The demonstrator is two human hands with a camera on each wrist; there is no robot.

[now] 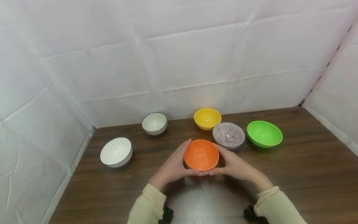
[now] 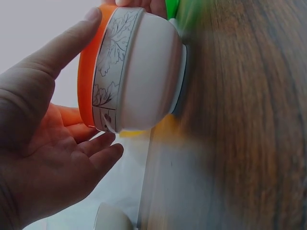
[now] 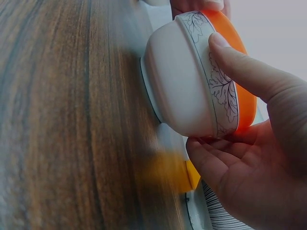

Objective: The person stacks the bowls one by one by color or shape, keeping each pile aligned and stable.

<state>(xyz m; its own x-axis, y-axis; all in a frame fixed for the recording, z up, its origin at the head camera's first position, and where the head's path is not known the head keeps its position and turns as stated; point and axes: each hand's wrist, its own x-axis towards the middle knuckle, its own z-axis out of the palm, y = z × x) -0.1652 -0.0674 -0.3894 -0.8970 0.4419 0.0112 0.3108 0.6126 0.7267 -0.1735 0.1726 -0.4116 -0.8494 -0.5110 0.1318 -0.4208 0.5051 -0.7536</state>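
Note:
An orange bowl (image 1: 201,155) sits nested inside a white bowl with a leaf-patterned band (image 2: 151,72). My left hand (image 1: 175,165) grips this stack from the left, its thumb across the near side at the rim and its fingers around the far side. From the right, my right hand (image 1: 236,165) holds it the same way, the two thumb tips close together at the front. In both wrist views the white bowl's foot is right at the brown tabletop. Just behind my right fingers stands a purple-and-white striped bowl (image 1: 228,135).
Behind the striped bowl is a yellow bowl (image 1: 207,119), and a green bowl (image 1: 264,134) stands to its right. Two white dark-rimmed bowls stand on the left, a smaller bowl (image 1: 154,123) near the back and a larger bowl (image 1: 116,152) nearer. White sheeting (image 1: 179,68) encloses the wooden table (image 1: 307,174).

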